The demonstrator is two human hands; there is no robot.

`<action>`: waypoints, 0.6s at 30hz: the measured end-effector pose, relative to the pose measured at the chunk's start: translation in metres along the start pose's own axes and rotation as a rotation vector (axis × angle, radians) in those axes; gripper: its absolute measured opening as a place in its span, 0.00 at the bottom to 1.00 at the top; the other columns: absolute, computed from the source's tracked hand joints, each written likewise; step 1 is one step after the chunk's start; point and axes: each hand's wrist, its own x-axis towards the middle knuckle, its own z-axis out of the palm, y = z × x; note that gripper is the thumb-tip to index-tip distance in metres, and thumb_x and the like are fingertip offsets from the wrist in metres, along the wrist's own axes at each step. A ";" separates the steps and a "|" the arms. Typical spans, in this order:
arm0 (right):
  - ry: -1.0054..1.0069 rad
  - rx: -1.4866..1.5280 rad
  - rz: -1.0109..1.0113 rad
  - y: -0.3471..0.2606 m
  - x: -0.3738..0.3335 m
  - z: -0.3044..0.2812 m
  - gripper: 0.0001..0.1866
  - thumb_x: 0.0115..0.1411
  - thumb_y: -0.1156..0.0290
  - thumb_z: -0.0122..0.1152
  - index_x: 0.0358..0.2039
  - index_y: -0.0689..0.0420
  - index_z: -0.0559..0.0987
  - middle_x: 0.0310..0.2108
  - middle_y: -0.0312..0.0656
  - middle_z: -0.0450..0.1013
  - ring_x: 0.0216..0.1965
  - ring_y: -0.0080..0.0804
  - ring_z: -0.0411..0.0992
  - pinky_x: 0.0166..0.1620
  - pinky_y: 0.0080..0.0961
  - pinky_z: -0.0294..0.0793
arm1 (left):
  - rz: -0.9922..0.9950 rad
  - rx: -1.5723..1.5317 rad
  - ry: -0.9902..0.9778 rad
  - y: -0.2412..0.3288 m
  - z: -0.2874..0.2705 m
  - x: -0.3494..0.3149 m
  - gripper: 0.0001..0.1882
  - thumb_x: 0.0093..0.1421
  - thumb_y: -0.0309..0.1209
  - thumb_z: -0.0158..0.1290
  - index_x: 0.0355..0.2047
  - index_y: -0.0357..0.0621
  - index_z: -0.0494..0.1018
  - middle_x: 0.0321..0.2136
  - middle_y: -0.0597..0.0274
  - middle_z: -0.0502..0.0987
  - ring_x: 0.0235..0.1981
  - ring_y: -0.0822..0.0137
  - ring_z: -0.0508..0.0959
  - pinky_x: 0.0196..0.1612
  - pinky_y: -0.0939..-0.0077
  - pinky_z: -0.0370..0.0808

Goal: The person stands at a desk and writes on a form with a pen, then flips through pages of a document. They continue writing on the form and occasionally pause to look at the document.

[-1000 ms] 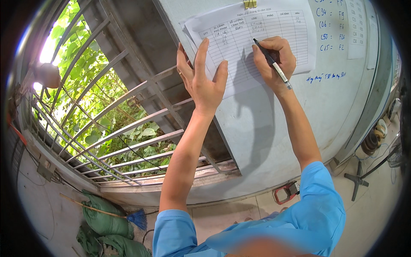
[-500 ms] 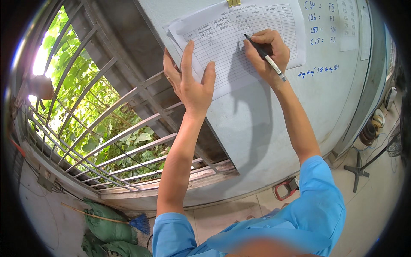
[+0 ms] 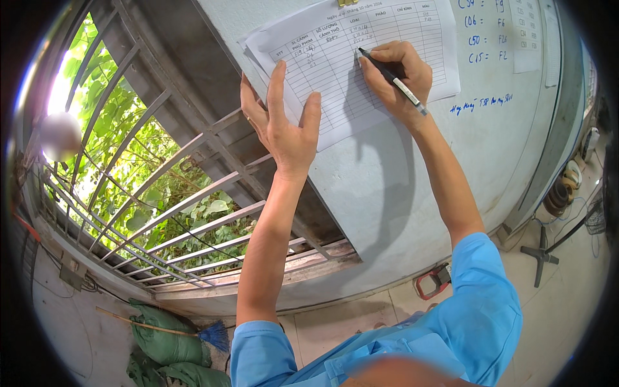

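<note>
A printed table on white paper sheets [image 3: 335, 122] is fixed to a pale wall panel by a brass-coloured clip [image 3: 348, 2] at its top. Handwriting fills some of its upper rows. In my right hand [image 3: 406, 77] is a black pen [image 3: 393, 79] with a pale label band, its tip at the paper in a middle column. My left hand [image 3: 284, 132] lies spread over the sheet's left edge, fingers apart, steadying against paper and wall edge. Nothing shows in its grasp.
A barred window [image 3: 193, 187] opens on green leaves at left. Green sacks [image 3: 169, 338] and a blue-bristled broom [image 3: 214, 335] lie on the floor below. At right stand a black stand base [image 3: 539, 256] and a red-framed object [image 3: 431, 284]. Blue handwriting [image 3: 480, 104] marks the wall.
My right hand and the pen have shifted slightly left on the sheet. More handwriting shows in the middle column. My left hand stays spread at the paper's edge.
</note>
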 end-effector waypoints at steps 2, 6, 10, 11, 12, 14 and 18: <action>0.006 -0.001 -0.007 0.000 0.000 0.001 0.10 0.62 0.78 0.75 0.37 0.61 0.79 0.30 0.41 0.83 0.26 0.20 0.81 0.28 0.17 0.79 | -0.034 -0.047 0.011 0.000 0.001 0.000 0.40 0.60 0.38 0.72 0.72 0.53 0.71 0.73 0.40 0.51 0.75 0.41 0.56 0.72 0.45 0.61; 0.018 -0.015 -0.020 0.002 0.001 0.002 0.10 0.62 0.77 0.76 0.36 0.60 0.79 0.29 0.41 0.83 0.26 0.20 0.81 0.28 0.18 0.78 | -0.022 -0.022 -0.002 0.001 0.000 -0.001 0.40 0.62 0.37 0.71 0.73 0.51 0.69 0.72 0.42 0.51 0.75 0.44 0.56 0.72 0.47 0.62; 0.008 -0.030 -0.031 0.004 0.001 0.001 0.11 0.62 0.76 0.76 0.36 0.59 0.78 0.29 0.40 0.83 0.25 0.19 0.80 0.28 0.18 0.78 | -0.033 0.016 -0.013 0.003 0.000 0.000 0.40 0.62 0.37 0.71 0.73 0.53 0.69 0.72 0.42 0.51 0.75 0.45 0.55 0.73 0.47 0.62; 0.005 -0.036 -0.026 0.004 0.001 0.001 0.11 0.62 0.76 0.76 0.36 0.59 0.78 0.28 0.40 0.83 0.25 0.19 0.80 0.28 0.18 0.78 | -0.030 0.016 -0.013 0.003 0.000 0.000 0.40 0.62 0.37 0.71 0.73 0.53 0.68 0.72 0.42 0.51 0.75 0.45 0.55 0.72 0.47 0.62; 0.004 -0.033 -0.024 0.004 0.001 0.001 0.11 0.62 0.75 0.76 0.36 0.59 0.78 0.28 0.40 0.83 0.25 0.19 0.80 0.28 0.18 0.78 | -0.024 0.017 -0.012 0.003 0.000 0.000 0.40 0.62 0.37 0.71 0.73 0.54 0.68 0.72 0.42 0.51 0.75 0.45 0.55 0.72 0.47 0.62; 0.004 -0.033 -0.021 0.004 0.001 0.001 0.11 0.62 0.75 0.76 0.36 0.59 0.78 0.28 0.40 0.83 0.25 0.20 0.80 0.27 0.18 0.78 | -0.030 0.020 -0.015 0.003 0.000 0.000 0.40 0.62 0.37 0.71 0.73 0.53 0.68 0.72 0.42 0.50 0.75 0.45 0.55 0.72 0.47 0.62; 0.010 -0.065 -0.057 0.005 0.002 0.003 0.11 0.61 0.75 0.76 0.36 0.59 0.78 0.27 0.39 0.83 0.24 0.20 0.80 0.27 0.18 0.78 | -0.019 0.010 -0.005 0.002 0.000 0.000 0.40 0.62 0.37 0.71 0.73 0.53 0.69 0.72 0.42 0.51 0.75 0.45 0.55 0.72 0.47 0.62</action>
